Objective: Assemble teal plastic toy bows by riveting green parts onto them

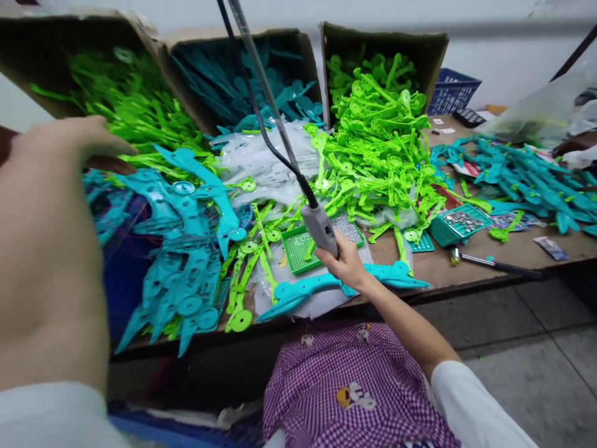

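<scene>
My right hand is wrapped round a grey electric screwdriver, whose black cord runs upward. Its lower end is hidden behind my fingers. Below, a long turquoise plastic part lies along the table's front edge, partly covered by my hand and wrist. A green tray with small silver screws sits just behind. My left hand reaches out at the upper left, fingers extended and nothing visible in them. It is over a heap of turquoise parts, near a bright green pile.
Three cardboard boxes stand at the back, spilling green and turquoise parts. A hammer and a green basket of metal pieces lie to the right. More turquoise parts are heaped beyond, beside another person's hand. A blue crate stands behind.
</scene>
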A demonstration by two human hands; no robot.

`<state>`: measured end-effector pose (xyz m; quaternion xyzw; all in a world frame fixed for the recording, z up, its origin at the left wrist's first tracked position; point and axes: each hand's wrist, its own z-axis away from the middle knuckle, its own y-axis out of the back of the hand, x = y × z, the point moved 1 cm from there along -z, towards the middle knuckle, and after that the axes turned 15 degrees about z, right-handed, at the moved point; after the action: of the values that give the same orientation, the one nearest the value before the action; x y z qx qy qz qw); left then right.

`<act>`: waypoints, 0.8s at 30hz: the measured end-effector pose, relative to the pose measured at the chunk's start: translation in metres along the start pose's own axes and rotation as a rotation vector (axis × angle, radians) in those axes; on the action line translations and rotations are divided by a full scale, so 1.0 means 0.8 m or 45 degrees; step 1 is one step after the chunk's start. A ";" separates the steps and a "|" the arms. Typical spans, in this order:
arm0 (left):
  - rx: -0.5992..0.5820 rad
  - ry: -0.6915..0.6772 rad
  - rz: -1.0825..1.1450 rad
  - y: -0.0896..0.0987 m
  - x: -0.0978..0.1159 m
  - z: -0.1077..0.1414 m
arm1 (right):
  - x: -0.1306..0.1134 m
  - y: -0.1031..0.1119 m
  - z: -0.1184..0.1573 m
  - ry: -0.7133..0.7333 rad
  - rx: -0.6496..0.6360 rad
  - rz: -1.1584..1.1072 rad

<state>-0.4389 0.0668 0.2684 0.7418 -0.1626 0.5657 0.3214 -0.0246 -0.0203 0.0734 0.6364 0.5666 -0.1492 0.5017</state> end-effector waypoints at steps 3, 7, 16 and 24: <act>-0.268 0.247 0.133 -0.023 -0.001 0.059 | 0.005 0.005 0.004 0.000 0.039 -0.035; -0.724 -0.168 1.017 -0.024 -0.025 0.156 | 0.019 0.009 0.009 -0.015 0.081 -0.101; -0.157 -0.356 1.353 0.089 -0.127 0.294 | 0.019 0.009 -0.014 -0.041 0.048 -0.056; 0.204 0.616 1.094 0.075 -0.256 0.446 | 0.031 -0.009 -0.024 0.017 -0.064 -0.110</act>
<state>-0.2758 -0.2385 0.0380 0.4776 -0.3303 0.8136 0.0300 -0.0305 0.0081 0.0595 0.5994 0.6006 -0.1522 0.5069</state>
